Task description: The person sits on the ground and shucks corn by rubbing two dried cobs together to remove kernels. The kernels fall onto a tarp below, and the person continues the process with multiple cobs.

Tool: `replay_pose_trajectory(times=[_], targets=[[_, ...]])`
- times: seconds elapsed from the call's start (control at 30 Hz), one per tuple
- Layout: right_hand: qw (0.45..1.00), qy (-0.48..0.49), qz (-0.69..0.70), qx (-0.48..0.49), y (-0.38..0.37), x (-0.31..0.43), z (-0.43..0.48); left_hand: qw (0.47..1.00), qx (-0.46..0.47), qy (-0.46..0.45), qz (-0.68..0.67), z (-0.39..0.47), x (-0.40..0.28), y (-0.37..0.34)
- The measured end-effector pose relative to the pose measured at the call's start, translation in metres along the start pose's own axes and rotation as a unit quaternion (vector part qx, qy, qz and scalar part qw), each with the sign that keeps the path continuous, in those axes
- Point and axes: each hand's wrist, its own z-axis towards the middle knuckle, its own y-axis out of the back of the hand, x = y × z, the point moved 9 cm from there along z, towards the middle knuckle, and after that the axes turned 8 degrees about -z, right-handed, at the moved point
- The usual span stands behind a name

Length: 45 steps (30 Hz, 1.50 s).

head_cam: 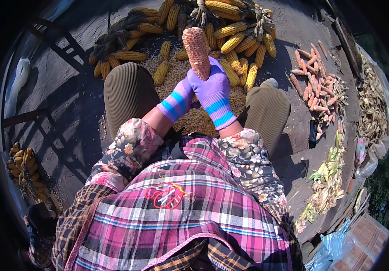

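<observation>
A reddish corn cob (196, 50), bare of kernels on the side I see, points up and away from me. My right hand (213, 84), in a purple knit glove with blue stripes, is shut around its lower end. Pressed against it is my left hand (182, 95) in a matching glove, close to the cob's base. The left fingers are hidden behind the right hand, so their grip cannot be made out. Between my knees, loose corn kernels (197, 123) cover the ground beneath both hands. Two yellow corn ears (161, 72) lie on the kernels to the left.
Bundles of yellow corn ears (230, 30) with tied husks curve around the far side. A heap of stripped cobs (320, 84) lies at right, near a dark phone-like object (313, 133) and loose husks (326, 186). More ears (25, 169) sit far left, near another person (40, 233).
</observation>
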Motion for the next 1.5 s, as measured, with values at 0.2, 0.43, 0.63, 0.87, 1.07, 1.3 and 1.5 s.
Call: replay_pose_trajectory(times=[0.2,0.43,0.63,0.87,1.07,1.3,1.5], targets=[[0.965,-0.246,0.070,0.062,-0.006,-0.082,0.021,0.974,0.193,0.082,-0.081,0.002,0.019,-0.015],[0.924,-0.275,0.194,0.180,-0.007,-0.094,0.013,0.978,0.206,0.044,-0.013,-0.017,-0.015,-0.019],[0.852,-0.392,0.347,-0.003,0.022,-0.116,0.011,0.948,0.301,0.034,-0.096,-0.020,-0.043,-0.030],[0.684,-0.473,0.555,0.024,-0.044,-0.126,-0.031,0.910,0.183,-0.340,0.153,-0.011,-0.057,-0.034],[0.926,-0.325,0.190,0.031,0.013,-0.085,-0.007,0.955,0.101,-0.274,0.044,0.003,-0.069,0.004],[0.859,-0.277,0.423,0.080,0.029,-0.053,0.015,0.957,0.263,-0.079,0.090,-0.026,-0.034,-0.034],[0.945,-0.122,0.291,0.085,0.024,-0.037,0.011,0.933,0.121,-0.219,0.260,-0.009,-0.034,-0.024]])
